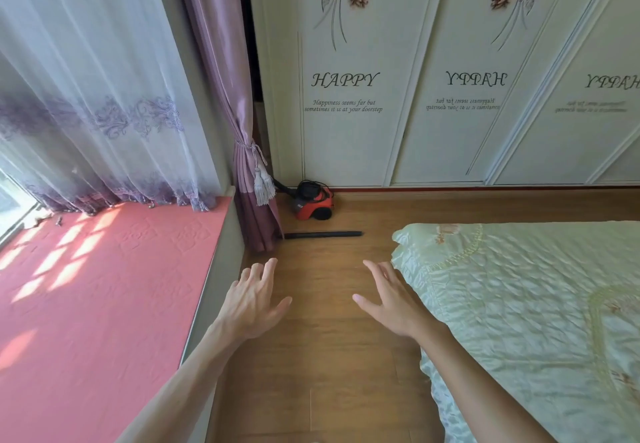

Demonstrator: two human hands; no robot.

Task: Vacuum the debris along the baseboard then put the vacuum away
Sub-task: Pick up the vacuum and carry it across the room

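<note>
A red and black vacuum (314,200) is seen on brown wooden floor (318,356); purple curtains (221,96), a pink window-seat mat (97,286), a pale green quilted bedspread (536,304) and white wardrobe doors (346,130) printed with flowers are shown.

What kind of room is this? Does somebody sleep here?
Probably a bedroom: a bed with a quilted cover sits on the right, tall wardrobe doors line the far wall, and curtains hang over a cushioned window seat on the left.

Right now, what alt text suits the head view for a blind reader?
An open left hand and right hand reach over the wooden floor toward a red vacuum by the wardrobe. A black tube lies near it; a bed is at right.
</note>
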